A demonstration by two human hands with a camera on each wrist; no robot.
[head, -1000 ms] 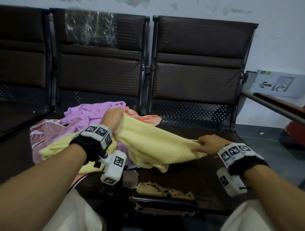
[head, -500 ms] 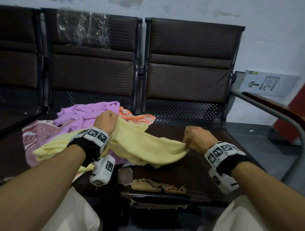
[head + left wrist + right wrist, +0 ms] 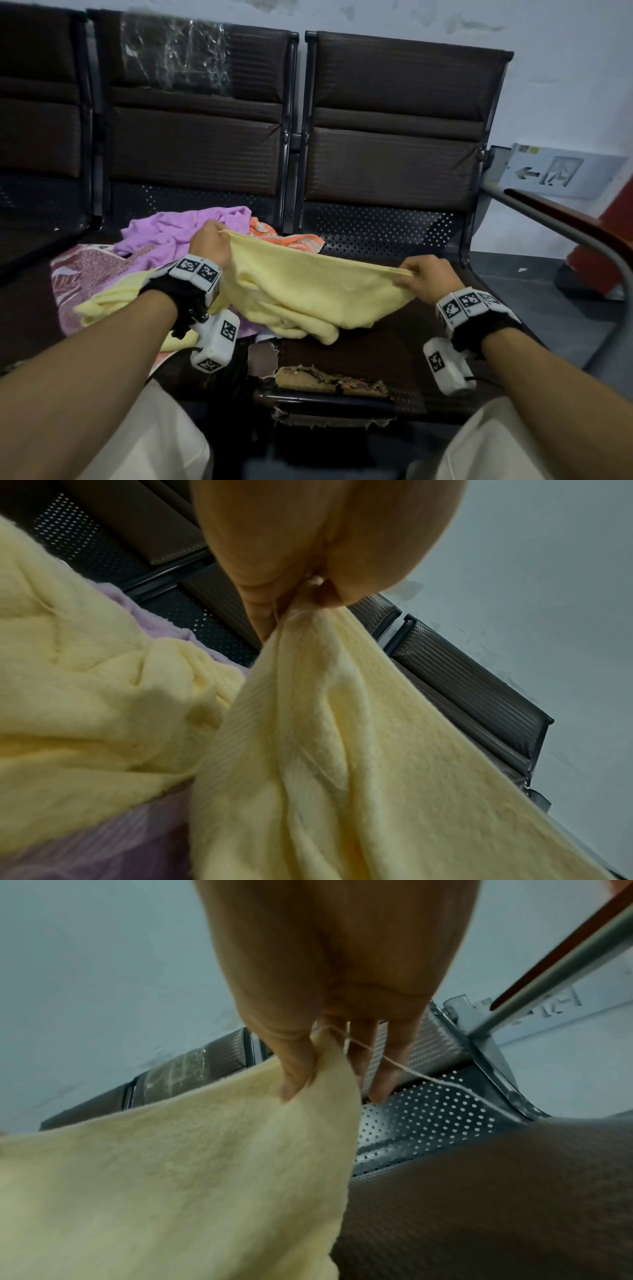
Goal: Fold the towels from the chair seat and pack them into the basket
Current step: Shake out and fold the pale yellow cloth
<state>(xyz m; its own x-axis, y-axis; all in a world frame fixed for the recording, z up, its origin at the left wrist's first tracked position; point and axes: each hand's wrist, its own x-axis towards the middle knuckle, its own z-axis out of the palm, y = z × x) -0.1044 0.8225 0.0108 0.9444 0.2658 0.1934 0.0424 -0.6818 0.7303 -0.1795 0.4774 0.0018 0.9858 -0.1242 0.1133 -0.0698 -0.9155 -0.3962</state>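
Observation:
A pale yellow towel [image 3: 301, 291] hangs stretched between both hands above the dark chair seat [image 3: 383, 346]. My left hand [image 3: 210, 241] pinches its left corner; the left wrist view shows the fingers closed on the bunched cloth [image 3: 308, 642]. My right hand [image 3: 423, 277] pinches the right corner, thumb pressed on the towel [image 3: 205, 1150], with a loose thread [image 3: 428, 1080] trailing off. The towel's lower part sags onto the seat. Behind lie a purple towel [image 3: 171, 233], an orange patterned towel [image 3: 291, 241] and a pink patterned cloth [image 3: 85, 274]. No basket is in view.
The seat's front edge is torn, with foam showing [image 3: 325, 380]. Chair backs [image 3: 394, 137] stand close behind the towels. A metal armrest rail [image 3: 565, 233] runs along the right. A sign with an arrow [image 3: 555, 173] is on the wall.
Both hands have lifted and drawn apart, so the yellow towel's top edge is now stretched taut between them. The right hand moved rightward with its corner.

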